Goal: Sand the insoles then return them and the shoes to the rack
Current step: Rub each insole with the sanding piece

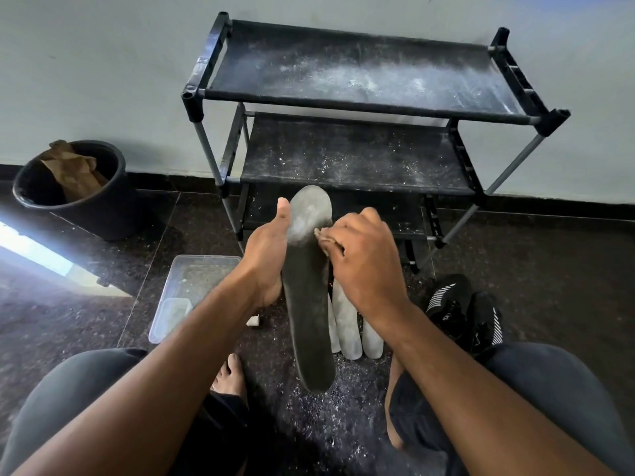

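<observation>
At the far left, against the wall, a black bucket (74,190) stands on the dark stone floor (549,269) with crumpled brown paper (74,173) inside it. Nearer the person, a clear plastic tub (192,290) lies on the floor just left of the arms. The left hand (266,255) grips the dark insole (309,304) along its left edge, thumb stretched up beside the pale, worn toe end and fingers curled behind it; the insole is held lengthwise, heel toward the person. The right hand (364,255) sits at the insole's right edge, fingers bent and pinching a small piece of sandpaper (326,238) against it. Below the hands, pale insoles (347,324) lie on the floor among dust. To the right sit two black shoes (464,310). Behind stands the dusty black rack (360,80).
</observation>
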{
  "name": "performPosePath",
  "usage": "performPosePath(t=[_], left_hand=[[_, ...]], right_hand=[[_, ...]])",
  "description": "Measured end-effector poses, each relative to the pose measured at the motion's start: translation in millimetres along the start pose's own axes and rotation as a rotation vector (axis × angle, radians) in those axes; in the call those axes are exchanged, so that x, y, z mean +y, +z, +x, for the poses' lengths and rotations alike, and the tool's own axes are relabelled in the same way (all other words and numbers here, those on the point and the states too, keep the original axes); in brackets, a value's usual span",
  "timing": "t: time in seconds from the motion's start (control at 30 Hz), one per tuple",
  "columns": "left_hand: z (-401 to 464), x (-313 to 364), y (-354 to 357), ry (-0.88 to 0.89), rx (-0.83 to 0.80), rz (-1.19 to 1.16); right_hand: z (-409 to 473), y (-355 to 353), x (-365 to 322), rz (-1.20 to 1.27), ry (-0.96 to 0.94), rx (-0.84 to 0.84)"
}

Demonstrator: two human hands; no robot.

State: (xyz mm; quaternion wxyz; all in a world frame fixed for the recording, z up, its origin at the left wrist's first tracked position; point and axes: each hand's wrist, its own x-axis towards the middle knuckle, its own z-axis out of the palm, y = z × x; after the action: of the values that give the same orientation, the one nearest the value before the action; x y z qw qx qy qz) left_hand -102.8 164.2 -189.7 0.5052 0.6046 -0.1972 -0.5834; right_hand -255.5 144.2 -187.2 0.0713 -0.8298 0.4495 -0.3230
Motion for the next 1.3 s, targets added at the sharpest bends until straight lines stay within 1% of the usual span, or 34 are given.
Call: performPosePath(t=[0.1, 0.17, 0.27, 0.33, 0.43, 0.5, 0.57, 0.67, 0.7, 0.73, 0.87, 0.93, 1.0, 1.07, 1.1, 1.17, 1.23, 1.3], left_hand=[[-3, 1, 5, 0.014, 0.029, 0.016], [-6, 4, 6, 0.016, 0.06, -0.018], [-11, 10, 5, 0.018, 0.015, -0.117], [-14, 11, 4, 0.016, 0.017, -0.164], [-14, 11, 4, 0.0, 0.014, -0.209], [-14, 12, 6, 0.004, 0.015, -0.217], [-12, 13, 5, 0.02, 0.026, -0.239], [-9, 14, 0, 0.028, 0.061, -0.264], [-9, 15, 0, 0.032, 0.069, -0.266], [-10, 14, 0, 0.035, 0.072, -0.261], [-11, 13, 1, 0.037, 0.069, -0.251], [-11, 14, 2, 0.026, 0.071, -0.268], [-13, 17, 2, 0.007, 0.069, -0.299], [-13, 17, 0, -0.004, 0.053, -0.277], [-12, 15, 0, -0.003, 0.056, -0.262], [-12, 11, 2, -0.003, 0.081, -0.212], [-10, 4, 8, -0.012, 0.139, -0.121], [-10, -2, 14, 0.0, 0.144, -0.031]], right_hand=[[2, 1, 2, 0.043, 0.05, 0.03], [-2, 4, -3, 0.12, 0.039, -0.011], [-11, 7, -15, 0.207, 0.002, -0.107], [-10, 5, -17, 0.225, -0.002, -0.13], [-3, 1, -9, 0.233, 0.07, -0.048], [1, -2, -6, 0.233, 0.114, -0.023], [-2, -2, -10, 0.245, 0.101, -0.063], [-10, 2, -18, 0.257, 0.03, -0.186], [-11, 2, -17, 0.25, 0.015, -0.196], [-10, 3, -15, 0.242, 0.015, -0.173], [-2, 2, -7, 0.23, 0.112, -0.006], [-5, 2, -11, 0.224, 0.095, -0.002], [-11, 4, -18, 0.228, 0.038, -0.046], [-16, 5, -21, 0.201, -0.022, -0.098], [-15, 5, -20, 0.178, -0.039, -0.096], [-11, 4, -16, 0.163, -0.026, -0.049], [-5, 2, -8, 0.151, 0.02, -0.006], [2, 0, 0, 0.128, 0.081, 0.028]])
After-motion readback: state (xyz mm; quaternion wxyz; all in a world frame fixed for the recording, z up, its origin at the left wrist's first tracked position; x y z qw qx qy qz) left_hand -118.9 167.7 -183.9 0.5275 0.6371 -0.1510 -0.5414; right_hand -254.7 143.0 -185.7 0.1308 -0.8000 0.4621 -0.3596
